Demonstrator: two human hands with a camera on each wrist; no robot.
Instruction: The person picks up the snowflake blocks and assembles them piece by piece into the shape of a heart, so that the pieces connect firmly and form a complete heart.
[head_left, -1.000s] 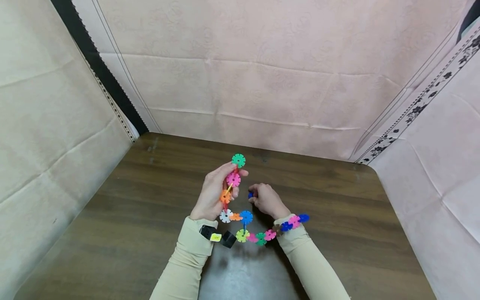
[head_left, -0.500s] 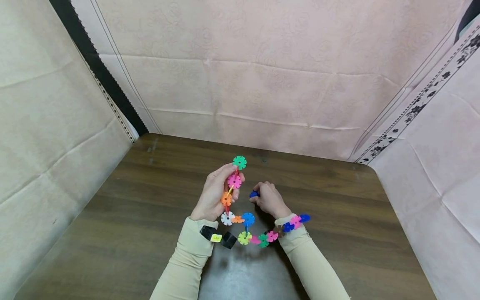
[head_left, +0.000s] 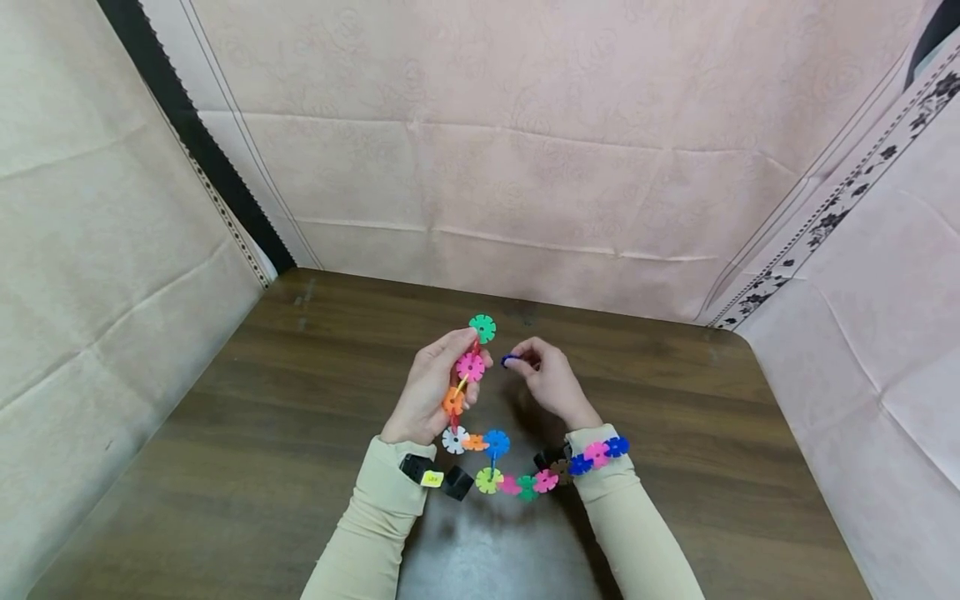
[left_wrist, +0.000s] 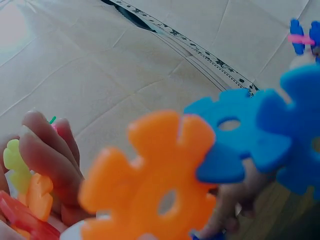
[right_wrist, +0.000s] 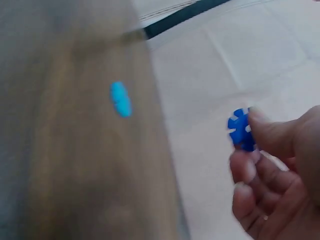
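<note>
My left hand [head_left: 423, 392] grips the upper part of a chain of slotted flower-shaped plastic discs, its thumb just below the green disc [head_left: 482, 328] at the top. Pink [head_left: 470, 367] and orange [head_left: 453, 401] discs follow along the fingers. Lower down, the chain bends rightward through a blue disc [head_left: 496, 443] and a yellow-green disc [head_left: 489, 480]. Its far end, with a pink disc [head_left: 596, 453] between dark blue ones, overlaps the right sleeve. Between thumb and fingers, my right hand [head_left: 553, 383] pinches a single dark blue disc [right_wrist: 239, 127], apart from the chain.
Under both hands lies a brown wooden table [head_left: 315, 400], with pale cloth [head_left: 480, 183] hung along its back and sides. A black wrist camera [head_left: 457, 481] sits by the left cuff. The right wrist view also has a light blue piece [right_wrist: 120, 99] over the wood.
My right hand has moved up and slightly right with the dark blue disc, and the chain's end at the right sleeve has shifted along. My left hand has barely moved.
</note>
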